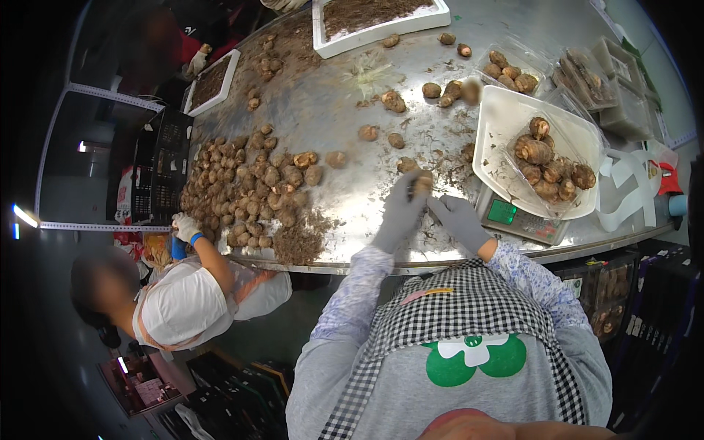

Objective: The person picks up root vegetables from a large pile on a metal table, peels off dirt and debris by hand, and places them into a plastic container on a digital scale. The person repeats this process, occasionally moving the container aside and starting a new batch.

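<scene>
My gloved left hand [400,213] grips a brown taro tuber [422,183] above the metal table. My gloved right hand [458,220] is just right and below it, fingers loosely extended toward the tuber with nothing visible in them. Right of my hands, a white tray [491,158] sits on a scale [502,213] with a green display and holds a clear plastic box with several larger tubers [535,150]. A few loose tubers [396,141] lie beyond my hands. To the left is a large pile of small tubers [235,169] with fibrous debris [301,242] at its near edge.
A co-worker [176,293] in white works at the left edge; another person's glove [196,62] is at the back. Foam boxes [378,40] hold soil-like debris. Clear containers [616,81] and a filled punnet [513,66] stand back right, white straps [623,213] at right.
</scene>
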### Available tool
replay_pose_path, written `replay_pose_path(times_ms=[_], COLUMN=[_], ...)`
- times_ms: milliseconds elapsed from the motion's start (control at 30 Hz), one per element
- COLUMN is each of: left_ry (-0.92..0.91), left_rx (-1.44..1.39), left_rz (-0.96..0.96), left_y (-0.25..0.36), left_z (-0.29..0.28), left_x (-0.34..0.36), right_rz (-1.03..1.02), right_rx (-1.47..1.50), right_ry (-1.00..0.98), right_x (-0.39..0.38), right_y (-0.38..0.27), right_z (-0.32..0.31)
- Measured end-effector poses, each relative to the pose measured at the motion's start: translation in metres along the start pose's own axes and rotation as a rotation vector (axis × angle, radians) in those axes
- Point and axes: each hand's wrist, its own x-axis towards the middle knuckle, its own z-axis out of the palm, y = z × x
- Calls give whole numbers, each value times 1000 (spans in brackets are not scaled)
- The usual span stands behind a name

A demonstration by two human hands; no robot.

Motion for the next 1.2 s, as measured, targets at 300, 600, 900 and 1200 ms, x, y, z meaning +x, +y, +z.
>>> replay_pose_path(times_ms=[300,600,900,1200], left_ry=[89,-217,-238,-350], left_rx=[822,-542,-805,-1309], left_rz=[449,-211,-182,-270], left_y=[-12,-17,38,43], left_z=[-1,-38,-27,-32], left_x=[41,43,-32,-49], right_rz=[-18,-127,-139,-211], right_rx=[14,389,25,-18], right_ry=[18,160,-112,28], right_x=[-13,-14,-21,-10], right_y=[22,-3,-45,6], right_z=[-8,-8,-35,-19])
